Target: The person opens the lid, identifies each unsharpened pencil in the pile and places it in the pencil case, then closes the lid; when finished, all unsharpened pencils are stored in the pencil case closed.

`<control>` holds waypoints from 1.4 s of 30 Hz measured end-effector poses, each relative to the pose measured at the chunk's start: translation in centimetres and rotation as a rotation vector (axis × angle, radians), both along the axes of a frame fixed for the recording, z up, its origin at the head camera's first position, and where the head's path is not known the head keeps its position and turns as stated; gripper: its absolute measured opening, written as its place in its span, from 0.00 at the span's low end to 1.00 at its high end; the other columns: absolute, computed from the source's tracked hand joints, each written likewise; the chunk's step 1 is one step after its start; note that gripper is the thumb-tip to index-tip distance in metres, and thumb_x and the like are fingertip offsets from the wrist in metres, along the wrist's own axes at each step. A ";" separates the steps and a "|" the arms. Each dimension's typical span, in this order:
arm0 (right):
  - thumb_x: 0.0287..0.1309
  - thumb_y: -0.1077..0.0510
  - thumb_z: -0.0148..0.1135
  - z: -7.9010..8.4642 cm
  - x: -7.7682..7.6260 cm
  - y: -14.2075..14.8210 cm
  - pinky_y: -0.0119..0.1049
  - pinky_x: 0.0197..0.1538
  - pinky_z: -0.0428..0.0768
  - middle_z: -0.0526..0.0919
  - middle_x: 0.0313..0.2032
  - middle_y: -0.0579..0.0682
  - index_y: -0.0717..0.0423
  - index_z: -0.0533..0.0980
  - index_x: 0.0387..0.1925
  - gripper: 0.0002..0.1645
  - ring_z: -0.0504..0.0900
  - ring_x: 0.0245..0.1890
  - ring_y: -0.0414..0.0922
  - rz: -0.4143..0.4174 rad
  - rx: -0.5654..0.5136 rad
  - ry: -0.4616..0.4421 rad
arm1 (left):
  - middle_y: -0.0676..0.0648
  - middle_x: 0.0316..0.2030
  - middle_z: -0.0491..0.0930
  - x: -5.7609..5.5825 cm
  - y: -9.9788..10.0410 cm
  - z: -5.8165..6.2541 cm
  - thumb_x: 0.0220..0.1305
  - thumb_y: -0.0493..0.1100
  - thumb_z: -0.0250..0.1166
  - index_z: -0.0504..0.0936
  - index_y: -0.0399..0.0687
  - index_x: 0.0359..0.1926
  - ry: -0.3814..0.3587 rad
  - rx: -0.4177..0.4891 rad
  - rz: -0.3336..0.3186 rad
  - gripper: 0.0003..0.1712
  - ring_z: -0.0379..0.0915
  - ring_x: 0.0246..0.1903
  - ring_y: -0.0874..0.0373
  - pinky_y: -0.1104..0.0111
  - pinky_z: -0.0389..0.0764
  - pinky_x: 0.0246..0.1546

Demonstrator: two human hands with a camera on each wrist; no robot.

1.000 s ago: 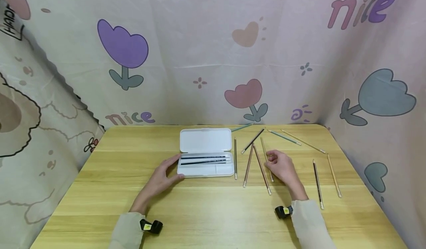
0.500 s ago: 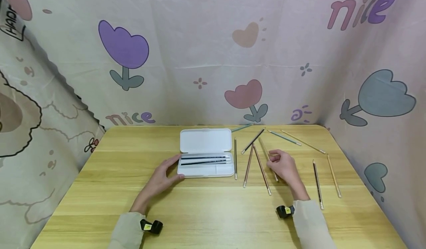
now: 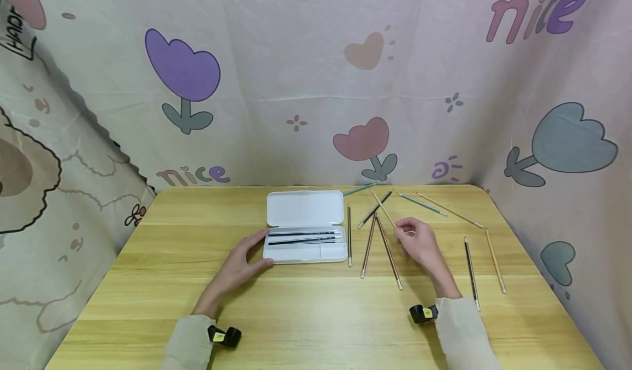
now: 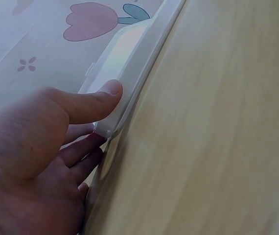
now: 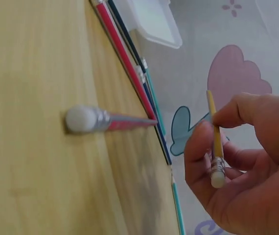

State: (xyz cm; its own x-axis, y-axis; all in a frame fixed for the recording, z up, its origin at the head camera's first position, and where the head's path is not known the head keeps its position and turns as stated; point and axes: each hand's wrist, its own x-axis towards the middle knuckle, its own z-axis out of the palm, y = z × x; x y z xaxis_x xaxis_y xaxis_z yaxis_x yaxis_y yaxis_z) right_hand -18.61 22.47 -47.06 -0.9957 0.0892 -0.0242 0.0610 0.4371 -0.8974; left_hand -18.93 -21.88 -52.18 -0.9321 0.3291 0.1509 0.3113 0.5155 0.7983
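Observation:
A white pencil case (image 3: 291, 254) lies with its lid raised on the wooden table, and several dark pencils (image 3: 302, 241) rest inside it. My left hand (image 3: 240, 264) holds the case at its left end. In the left wrist view the thumb (image 4: 112, 88) lies along the front wall, while the fingers reach round the end. My right hand (image 3: 418, 242) pinches a yellow pencil (image 3: 384, 209) between thumb and fingers, lifted off the table. Its white eraser end (image 5: 218, 179) points back toward the palm in the right wrist view.
Right of the case lie a dark pencil (image 3: 349, 235), two red-brown pencils (image 3: 389, 253) and another dark pencil (image 3: 367, 216). Green pencils (image 3: 422, 204) and a yellow one (image 3: 450, 210) lie at the back. Farther right are a black pencil (image 3: 472, 274) and a yellow pencil (image 3: 496, 261). A printed curtain (image 3: 276, 73) hangs behind.
My right hand has picked the yellow pencil up from the table, and its far tip has swung up and to the left. The left hand and the case have stayed still.

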 end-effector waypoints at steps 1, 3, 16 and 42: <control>0.69 0.65 0.56 0.1 0.0 -0.1 0.32 0.21 0.78 0.79 0.40 0.62 0.71 0.76 0.53 0.16 0.80 0.23 0.50 0.003 -0.009 0.002 | 0.36 0.75 0.62 0.0 0.0 0.0 0.62 0.46 0.75 0.65 0.43 0.77 -0.002 0.000 0.001 0.46 0.55 0.73 0.34 0.37 0.53 0.73; 0.71 0.64 0.56 0.2 0.0 -0.4 0.31 0.22 0.78 0.78 0.41 0.63 0.72 0.76 0.53 0.16 0.79 0.25 0.49 0.014 -0.005 0.024 | 0.36 0.75 0.62 0.1 0.0 0.1 0.62 0.46 0.75 0.65 0.43 0.77 -0.003 -0.003 0.004 0.46 0.55 0.73 0.33 0.37 0.53 0.72; 0.67 0.59 0.67 -0.2 0.0 -2.2 0.29 0.33 0.79 0.84 0.38 0.54 0.62 0.83 0.41 0.08 0.81 0.34 0.50 0.126 0.064 0.151 | 0.36 0.75 0.62 0.2 0.1 0.3 0.62 0.47 0.75 0.65 0.43 0.77 0.000 -0.016 0.012 0.47 0.55 0.73 0.33 0.36 0.53 0.72; 0.60 0.68 0.69 -0.8 -0.1 -4.7 0.42 0.47 0.87 0.86 0.41 0.54 0.62 0.83 0.41 0.07 0.85 0.43 0.53 0.166 0.180 0.202 | 0.36 0.75 0.62 0.2 0.0 0.4 0.62 0.48 0.75 0.64 0.44 0.77 -0.011 -0.018 0.009 0.46 0.55 0.73 0.34 0.37 0.53 0.72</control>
